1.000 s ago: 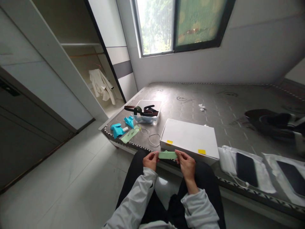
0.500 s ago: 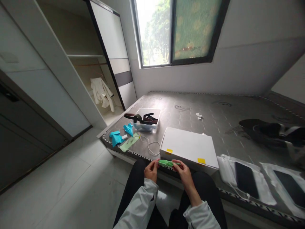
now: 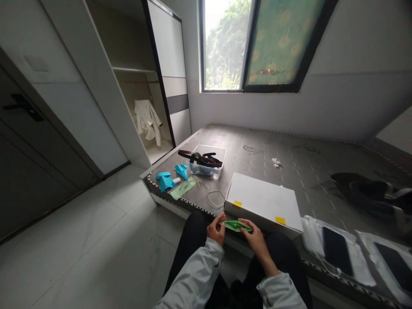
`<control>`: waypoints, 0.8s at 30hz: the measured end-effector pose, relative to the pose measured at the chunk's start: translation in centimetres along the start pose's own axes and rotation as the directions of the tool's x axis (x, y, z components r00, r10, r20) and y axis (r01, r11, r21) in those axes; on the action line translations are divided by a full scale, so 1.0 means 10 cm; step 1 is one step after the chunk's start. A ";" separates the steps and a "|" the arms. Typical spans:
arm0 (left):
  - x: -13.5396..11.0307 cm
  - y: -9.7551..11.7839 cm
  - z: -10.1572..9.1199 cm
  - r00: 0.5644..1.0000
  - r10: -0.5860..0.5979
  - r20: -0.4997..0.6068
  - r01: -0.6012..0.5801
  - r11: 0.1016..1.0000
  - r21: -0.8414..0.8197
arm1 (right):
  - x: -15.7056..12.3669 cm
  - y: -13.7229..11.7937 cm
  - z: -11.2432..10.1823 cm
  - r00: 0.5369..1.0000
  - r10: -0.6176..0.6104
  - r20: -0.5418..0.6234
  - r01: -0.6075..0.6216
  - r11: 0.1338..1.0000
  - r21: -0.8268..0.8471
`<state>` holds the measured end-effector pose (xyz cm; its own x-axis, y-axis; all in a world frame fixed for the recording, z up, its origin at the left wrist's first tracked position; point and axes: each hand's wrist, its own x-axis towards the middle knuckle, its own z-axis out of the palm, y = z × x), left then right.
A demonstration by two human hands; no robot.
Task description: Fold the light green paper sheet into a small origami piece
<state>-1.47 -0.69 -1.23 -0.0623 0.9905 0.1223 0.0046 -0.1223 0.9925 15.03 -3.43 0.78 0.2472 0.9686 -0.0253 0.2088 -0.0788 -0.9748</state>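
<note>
A folded piece of green paper point(image 3: 236, 225) is held level between my two hands, just in front of the white box. My left hand point(image 3: 216, 230) pinches its left end with thumb and fingertips. At the other end, my right hand point(image 3: 253, 236) grips the right tip between thumb and fingers. The white box point(image 3: 262, 199), with two yellow tabs on its front edge, lies right behind the paper. Two folded blue paper pieces point(image 3: 165, 182) and a flat green paper strip point(image 3: 184, 187) rest to the left on the mattress.
A clear plastic tub point(image 3: 207, 171) with dark belts point(image 3: 202, 159) across it stands behind the blue paper. A white cable point(image 3: 210, 196) runs toward the box. Phones point(image 3: 337, 250) on white pouches lie at right. The mattress point(image 3: 234, 146) edge faces my knees.
The whole scene has shifted right as my head turned left. The green paper has tilted so that more of its folded inside shows; both hands keep hold of it.
</note>
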 end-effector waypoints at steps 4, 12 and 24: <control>0.01 -0.03 -0.01 1.000 -0.027 -0.005 0.027 0.992 -0.122 | -0.05 -0.01 0.02 0.998 0.044 -0.036 -0.044 0.999 0.002; 0.01 -0.12 -0.02 0.994 -0.106 0.007 0.104 0.960 -0.260 | -0.12 -0.09 0.06 0.994 0.087 -0.067 -0.087 0.996 0.009; 0.09 -0.31 -0.05 0.898 -0.413 0.151 0.439 0.859 -0.264 | 0.16 -0.17 -0.48 0.935 0.138 -0.326 -0.152 0.988 -0.018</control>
<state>-2.07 0.51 -4.20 0.0927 0.9495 -0.2997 -0.2867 0.3137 0.9052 19.57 -2.86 3.42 0.5680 0.8185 -0.0859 0.1862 -0.2295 -0.9553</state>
